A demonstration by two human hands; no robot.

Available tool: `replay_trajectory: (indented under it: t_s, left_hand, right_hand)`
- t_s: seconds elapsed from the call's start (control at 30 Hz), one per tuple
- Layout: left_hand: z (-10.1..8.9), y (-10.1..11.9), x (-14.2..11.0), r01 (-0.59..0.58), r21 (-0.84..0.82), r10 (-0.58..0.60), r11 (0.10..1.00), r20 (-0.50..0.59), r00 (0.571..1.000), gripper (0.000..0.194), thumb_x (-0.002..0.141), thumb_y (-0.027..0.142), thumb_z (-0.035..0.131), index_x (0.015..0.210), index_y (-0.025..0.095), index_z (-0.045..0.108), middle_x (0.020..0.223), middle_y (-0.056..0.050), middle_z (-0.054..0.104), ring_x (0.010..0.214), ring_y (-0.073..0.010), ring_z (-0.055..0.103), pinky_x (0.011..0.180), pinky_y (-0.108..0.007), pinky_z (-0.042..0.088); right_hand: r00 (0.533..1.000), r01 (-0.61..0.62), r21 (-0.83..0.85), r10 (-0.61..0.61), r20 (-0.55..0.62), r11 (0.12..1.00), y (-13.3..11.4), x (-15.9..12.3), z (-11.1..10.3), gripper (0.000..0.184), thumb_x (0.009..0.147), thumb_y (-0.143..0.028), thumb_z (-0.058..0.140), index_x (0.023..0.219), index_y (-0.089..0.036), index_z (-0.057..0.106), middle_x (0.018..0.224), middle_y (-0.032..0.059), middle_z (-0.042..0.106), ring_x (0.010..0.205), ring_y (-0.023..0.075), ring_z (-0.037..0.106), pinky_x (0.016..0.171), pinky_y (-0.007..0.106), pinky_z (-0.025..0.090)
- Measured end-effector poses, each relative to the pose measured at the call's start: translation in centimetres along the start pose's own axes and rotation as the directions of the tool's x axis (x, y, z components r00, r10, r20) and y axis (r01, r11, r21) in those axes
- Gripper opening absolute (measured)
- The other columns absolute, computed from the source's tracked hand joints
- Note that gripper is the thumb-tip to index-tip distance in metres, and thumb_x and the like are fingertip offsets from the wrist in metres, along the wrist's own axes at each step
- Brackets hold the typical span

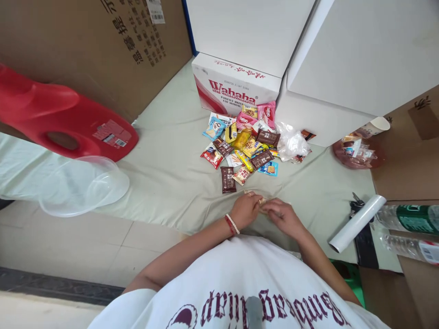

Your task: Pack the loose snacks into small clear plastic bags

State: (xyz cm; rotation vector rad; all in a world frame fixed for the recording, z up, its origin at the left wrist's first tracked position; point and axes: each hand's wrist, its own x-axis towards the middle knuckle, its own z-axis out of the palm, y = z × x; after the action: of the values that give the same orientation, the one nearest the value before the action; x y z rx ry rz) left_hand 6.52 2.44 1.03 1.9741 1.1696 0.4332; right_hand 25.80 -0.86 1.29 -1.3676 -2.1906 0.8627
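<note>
My left hand [245, 210], with a white bead bracelet and a red band at the wrist, is closed at the front edge of the cloth-covered table. Close beside it, my right hand [281, 216] has its fingers bent together. Pinched between the two is a small tan packet [262, 201], mostly covered by the fingers, so its kind cannot be made out. Just beyond the hands lies a heap of wrapped snacks [252, 145]. A dark brown snack packet [228, 179] lies nearest my left hand. A crumpled clear plastic bag [292, 141] rests at the heap's right side.
A white Wahaba carton [236, 87] and white boxes [343, 59] stand behind the heap. At left are a red jug [85, 121] and a clear plastic bowl [82, 187]. Rightward are a reddish bowl [377, 161] of packets, a white roll [357, 224], keys and plastic bottles [409, 218].
</note>
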Motion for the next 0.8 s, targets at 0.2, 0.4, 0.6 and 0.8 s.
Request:
replay_trajectory:
  t_s: [0.2, 0.4, 0.6, 0.8]
  left_hand:
    - [0.8, 0.1, -0.1, -0.044, 0.362, 0.019, 0.931, 0.074, 0.997, 0.030, 0.100, 0.019, 0.041, 0.118, 0.017, 0.066, 0.110, -0.011, 0.068, 0.108, -0.0240, 0.062, 0.086, -0.035, 0.052]
    - [1.0, 0.7, -0.4, -0.103, 0.452, 0.089, 0.886, 0.052, 0.995, 0.025, 0.099, 0.020, 0.045, 0.107, 0.015, 0.068, 0.101, -0.013, 0.069, 0.105, -0.0270, 0.060, 0.088, -0.041, 0.049]
    - [-0.6, -1.2, -2.0, -0.245, 0.225, 0.261, 0.943, -0.042, 0.964, 0.029, 0.088, 0.013, 0.052, 0.110, 0.015, 0.071, 0.115, -0.016, 0.070, 0.119, -0.0277, 0.058, 0.109, -0.050, 0.043]
    - [-2.7, -4.2, -4.1, 0.035, -0.111, -0.074, 0.993, -0.369, 0.927, 0.028, 0.087, 0.016, 0.049, 0.103, 0.021, 0.073, 0.110, -0.009, 0.073, 0.113, -0.0248, 0.063, 0.101, -0.044, 0.050]
  right_hand:
    - [0.916, -0.364, -0.266, 0.291, -0.277, 0.893, 2.4, -2.7, -1.3, 0.024, 0.087, -0.031, 0.063, 0.107, -0.021, 0.072, 0.123, 0.0154, 0.060, 0.118, 0.0353, 0.051, 0.102, 0.052, 0.045]
    - [0.902, -0.405, 0.138, 0.419, -0.102, 0.904, -0.5, 0.1, -2.0, 0.020, 0.098, -0.038, 0.050, 0.092, -0.024, 0.063, 0.073, -0.0002, 0.063, 0.066, 0.0179, 0.059, 0.064, 0.029, 0.047]
    - [0.982, -0.158, 0.208, 0.175, -0.065, 0.965, -1.1, 4.7, 1.5, 0.021, 0.099, -0.024, 0.046, 0.104, -0.022, 0.066, 0.093, 0.0042, 0.068, 0.088, 0.0187, 0.064, 0.081, 0.031, 0.050]
    - [0.998, -0.060, 0.069, 0.061, -0.023, 0.996, -1.5, 3.5, 2.5, 0.027, 0.101, -0.030, 0.049, 0.122, -0.019, 0.061, 0.107, 0.0120, 0.057, 0.099, 0.0235, 0.059, 0.090, 0.040, 0.053]
